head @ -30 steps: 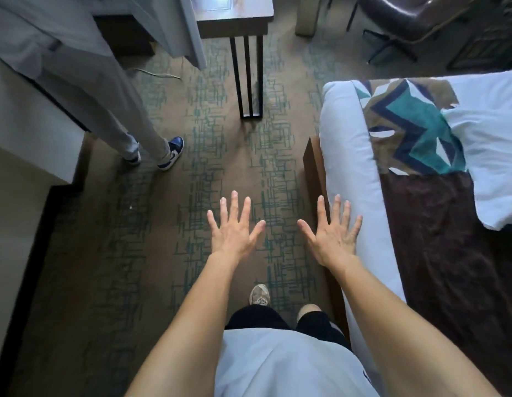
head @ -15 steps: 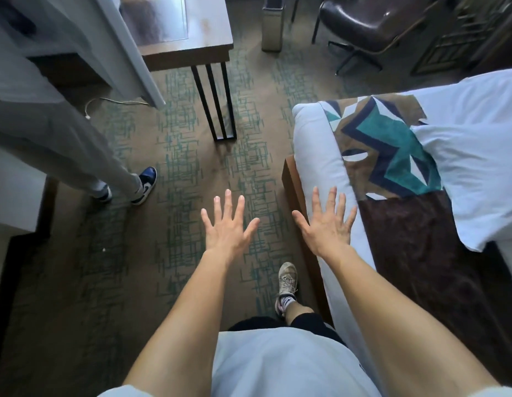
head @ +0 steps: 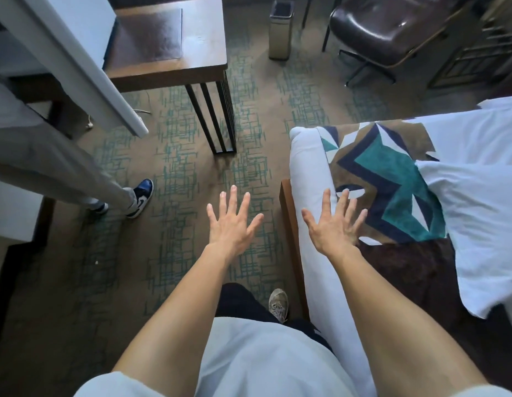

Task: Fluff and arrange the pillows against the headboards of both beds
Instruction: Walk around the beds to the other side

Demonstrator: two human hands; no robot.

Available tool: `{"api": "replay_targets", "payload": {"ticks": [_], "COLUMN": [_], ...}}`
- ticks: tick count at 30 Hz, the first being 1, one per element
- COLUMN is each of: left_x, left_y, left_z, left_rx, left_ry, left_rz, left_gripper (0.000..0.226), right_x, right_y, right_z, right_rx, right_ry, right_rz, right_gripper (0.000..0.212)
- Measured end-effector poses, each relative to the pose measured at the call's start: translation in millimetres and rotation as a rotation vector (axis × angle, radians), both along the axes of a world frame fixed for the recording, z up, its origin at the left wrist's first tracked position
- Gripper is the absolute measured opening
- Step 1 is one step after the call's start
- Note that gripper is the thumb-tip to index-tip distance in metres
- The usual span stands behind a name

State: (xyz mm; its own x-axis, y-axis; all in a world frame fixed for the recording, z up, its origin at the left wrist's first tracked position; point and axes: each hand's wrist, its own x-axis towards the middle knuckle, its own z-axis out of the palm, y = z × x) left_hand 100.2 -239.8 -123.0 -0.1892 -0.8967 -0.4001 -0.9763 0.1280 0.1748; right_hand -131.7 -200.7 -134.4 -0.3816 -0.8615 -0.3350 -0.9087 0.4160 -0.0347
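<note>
Both my arms stretch forward with fingers spread and nothing in them. My left hand [head: 231, 224] hovers over the patterned carpet. My right hand [head: 335, 226] hovers over the near edge of the bed [head: 307, 173], whose white mattress carries a brown, teal and navy runner [head: 389, 181]. A rumpled white duvet [head: 478, 202] lies over the runner on the right. I see no pillow and no headboard in this view.
A wooden side table [head: 174, 61] on black metal legs stands ahead. A metal bin [head: 280, 30] and a dark leather chair [head: 392, 27] are at the back. Another person's leg and blue-and-white sneaker [head: 140, 197] are at the left.
My view has swung up and right, so the bed's foot end, table, bin and chair show more fully. Both hands stay spread; the right one now lies over the mattress edge.
</note>
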Motion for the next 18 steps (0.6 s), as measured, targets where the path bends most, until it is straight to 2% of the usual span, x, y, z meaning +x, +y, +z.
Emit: {"api": "replay_targets", "payload": {"ticks": [8, 18], "left_x": [-2, -4], "left_y": [-84, -255], "left_z": [-11, -23], "left_rx": [0.035, 0.050], "left_ry": [-0.047, 0.018], "left_rz": [0.042, 0.101], "left_gripper": [0.073, 0.074], "right_x": [-11, -12], "right_y": [-89, -251], "right_z": [-10, -10], "right_rx": [0.039, 0.049], "right_ry": [-0.009, -0.041], "right_rz": [0.022, -0.020], "right_gripper": [0.082, 0.078]}}
